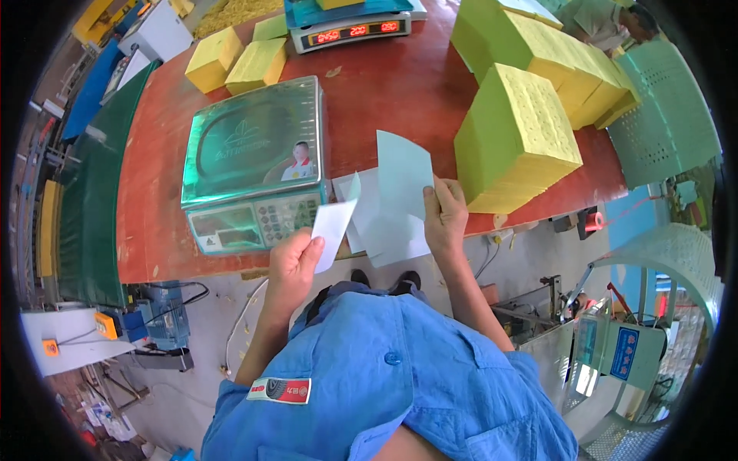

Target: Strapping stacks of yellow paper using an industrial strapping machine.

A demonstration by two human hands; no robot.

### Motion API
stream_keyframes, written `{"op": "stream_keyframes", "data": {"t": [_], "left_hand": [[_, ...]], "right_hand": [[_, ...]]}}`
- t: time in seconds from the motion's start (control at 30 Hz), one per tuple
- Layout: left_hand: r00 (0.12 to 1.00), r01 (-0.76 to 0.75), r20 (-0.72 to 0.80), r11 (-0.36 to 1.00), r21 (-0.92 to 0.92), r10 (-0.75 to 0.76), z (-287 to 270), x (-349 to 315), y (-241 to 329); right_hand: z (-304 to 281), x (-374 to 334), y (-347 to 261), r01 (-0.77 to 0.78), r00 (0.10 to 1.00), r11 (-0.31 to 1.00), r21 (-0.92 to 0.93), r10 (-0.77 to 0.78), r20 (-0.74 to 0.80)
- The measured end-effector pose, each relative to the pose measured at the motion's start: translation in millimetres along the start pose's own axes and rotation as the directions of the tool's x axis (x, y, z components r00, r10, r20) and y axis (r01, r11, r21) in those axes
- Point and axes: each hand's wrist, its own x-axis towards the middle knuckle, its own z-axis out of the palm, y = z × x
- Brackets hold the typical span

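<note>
Left hand [292,257]: fingers clamped on white paper [334,234], tips partly hidden. Right hand [447,215]: fingers clamped on pale sheet [404,165], far side hidden. Both papers at front edge of red bench [392,92], between shiny green box [250,142] and yellow block stack [515,138]. Overlapping lower sheets [363,201]: can't tell count or whether held. Scale [350,35] cut off at top; co-worker [596,24] partly hidden.

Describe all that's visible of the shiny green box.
The green box is a glossy, foil-like rectangular carton, apparently closed. Its top bears a rounded outline, leaf emblem and small picture of a person; its front shows small icons. It sits flat on the red table, near the front edge. The left hand is by its near right corner; contact is unclear.
</note>
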Motion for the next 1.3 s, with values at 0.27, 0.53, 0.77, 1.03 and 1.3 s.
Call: {"op": "stream_keyframes", "data": {"t": [0.27, 0.53, 0.77, 1.03, 1.3], "left_hand": [[0.978, 0.199, 0.053, 0.81, -0.551, -0.204, 6, -4, 20], [0.988, 0.147, 0.143, 0.629, -0.764, -0.057, 70, 35, 76], [0.986, -0.135, 0.041, 0.911, -0.39, 0.164, 136, 83, 177], [0.987, -0.16, 0.001, 0.97, -0.18, 0.163, 202, 192, 204], [0.96, -0.238, -0.084, 0.937, 0.256, 0.267, 221, 190, 195]], "right_hand": [[-45, -30, 24, -0.513, 0.836, -0.115, 0.851, 0.16, 0.525], [-123, -14, -31, -0.489, 0.791, 0.317, 0.812, -0.232, 0.567], [-221, 70, -45, -0.231, 0.937, 0.723, 0.651, -0.015, 0.349], [-248, 182, -3, -0.321, 0.939, 0.657, 0.683, 0.129, 0.317], [-242, 145, 87, -0.44, 0.857, 0.19, 0.878, 0.38, 0.348]]}}
